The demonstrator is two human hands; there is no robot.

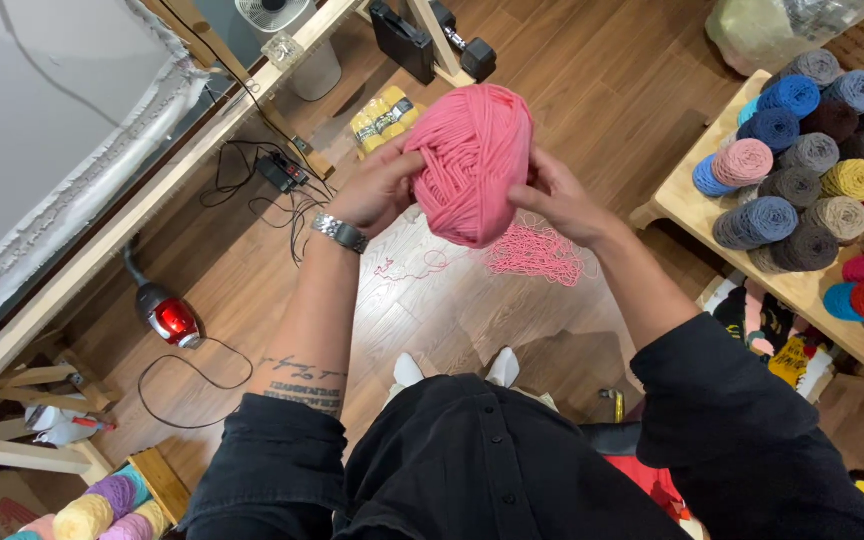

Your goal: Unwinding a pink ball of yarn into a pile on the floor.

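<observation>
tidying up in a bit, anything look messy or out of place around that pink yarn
Yes: a loose tangle of pink yarn lies on the wood floor below the pink yarn ball that the left hand and right hand hold, with a stray strand trailing beside it. Black cables also sprawl nearby.

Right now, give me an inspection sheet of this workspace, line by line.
Surface: brown wooden floor; a loose tangle of pink yarn lies on it.
Job's things: pink yarn ball, held up between both hands.
Clutter: many yarn balls on the low wooden table at right; more yarn in a box lower left; yellow skeins on the floor.
Hands: left hand and right hand clasp the ball from either side; a metal watch on the left wrist.
Cables: black cords and a power strip; a cord loops from a red tool.
Surroundings: wooden frame with white cloth, dumbbell.
</observation>
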